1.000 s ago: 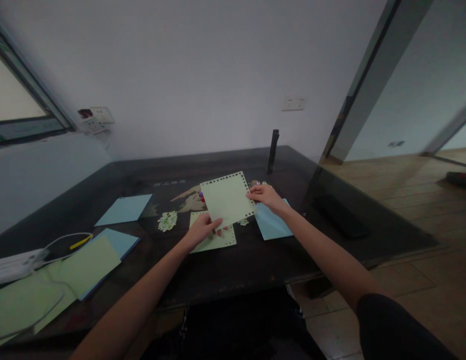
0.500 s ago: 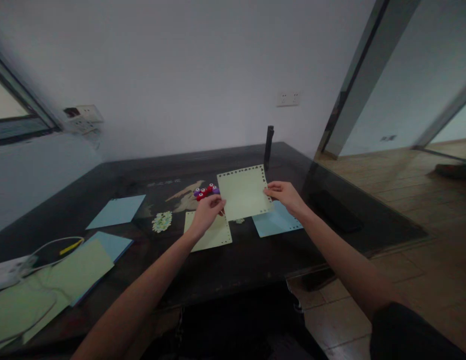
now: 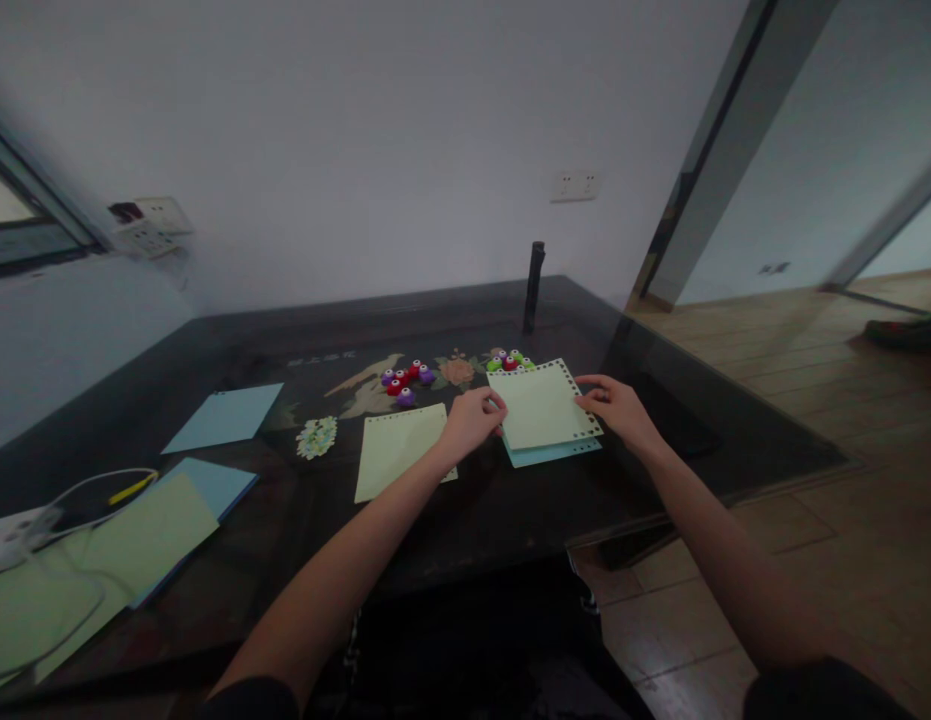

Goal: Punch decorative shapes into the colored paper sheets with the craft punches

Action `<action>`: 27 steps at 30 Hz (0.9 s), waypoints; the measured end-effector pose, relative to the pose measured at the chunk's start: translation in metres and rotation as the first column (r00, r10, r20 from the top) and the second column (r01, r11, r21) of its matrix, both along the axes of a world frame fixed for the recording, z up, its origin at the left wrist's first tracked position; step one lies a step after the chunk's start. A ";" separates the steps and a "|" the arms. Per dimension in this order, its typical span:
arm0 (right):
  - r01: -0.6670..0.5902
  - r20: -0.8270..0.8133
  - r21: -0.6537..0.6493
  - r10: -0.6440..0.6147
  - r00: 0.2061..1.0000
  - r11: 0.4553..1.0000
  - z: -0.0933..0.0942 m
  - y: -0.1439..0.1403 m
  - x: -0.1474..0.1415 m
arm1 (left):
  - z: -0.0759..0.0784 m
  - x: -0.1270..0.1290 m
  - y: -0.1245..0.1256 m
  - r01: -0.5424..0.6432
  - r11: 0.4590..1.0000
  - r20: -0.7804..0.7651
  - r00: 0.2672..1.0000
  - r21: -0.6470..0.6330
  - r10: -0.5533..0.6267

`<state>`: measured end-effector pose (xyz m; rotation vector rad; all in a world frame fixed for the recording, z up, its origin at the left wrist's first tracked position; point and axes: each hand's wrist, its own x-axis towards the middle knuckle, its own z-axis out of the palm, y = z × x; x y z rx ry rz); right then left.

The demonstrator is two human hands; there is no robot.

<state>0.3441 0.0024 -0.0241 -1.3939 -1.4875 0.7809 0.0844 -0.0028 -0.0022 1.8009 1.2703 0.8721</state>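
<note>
A pale yellow-green sheet of paper (image 3: 540, 408), punched with small holes along its top, right and bottom edges, is held level by both hands. My left hand (image 3: 474, 420) closes on its left edge, with the fingertips partly hidden. At the right edge, my right hand (image 3: 615, 410) pinches the paper between thumb and fingers. Directly beneath is a light blue sheet (image 3: 559, 456), its lower strip showing holes near the edge. Left of that, another yellow-green punched sheet (image 3: 397, 450) lies flat, partly covered by my left wrist.
Purple and red eyeball-like pieces (image 3: 406, 380) and a green-and-red group (image 3: 510, 360) sit behind the sheets. A pile of paper cut-outs (image 3: 316, 438), blue sheets (image 3: 225, 418), stacked yellow-green paper (image 3: 150, 530) and a cable (image 3: 82, 490) are leftward. A black upright object (image 3: 534, 288) stands at the back.
Both hands have moved right and brought the yellow-green sheet from above the middle of the table to over the blue sheet. The green-and-red pieces have come into view.
</note>
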 end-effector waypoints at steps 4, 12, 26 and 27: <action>-0.006 0.128 0.012 0.005 0.992 1.000 -0.009 -0.002 0.004 | -0.009 0.008 -0.002 0.023 0.999 -0.207 0.978 0.027 -0.017; 0.026 0.413 0.021 -0.032 0.910 0.999 -0.017 0.001 0.003 | -0.020 0.010 -0.003 0.065 0.988 -0.453 0.891 0.140 0.006; 0.040 0.525 0.093 -0.083 0.847 0.995 -0.021 0.001 0.003 | -0.013 0.021 -0.045 0.199 0.929 -0.515 0.857 0.313 -0.010; 0.046 0.517 0.112 -0.097 0.851 0.993 -0.021 0.001 0.004 | -0.015 0.021 -0.046 0.197 0.931 -0.504 0.864 0.308 -0.016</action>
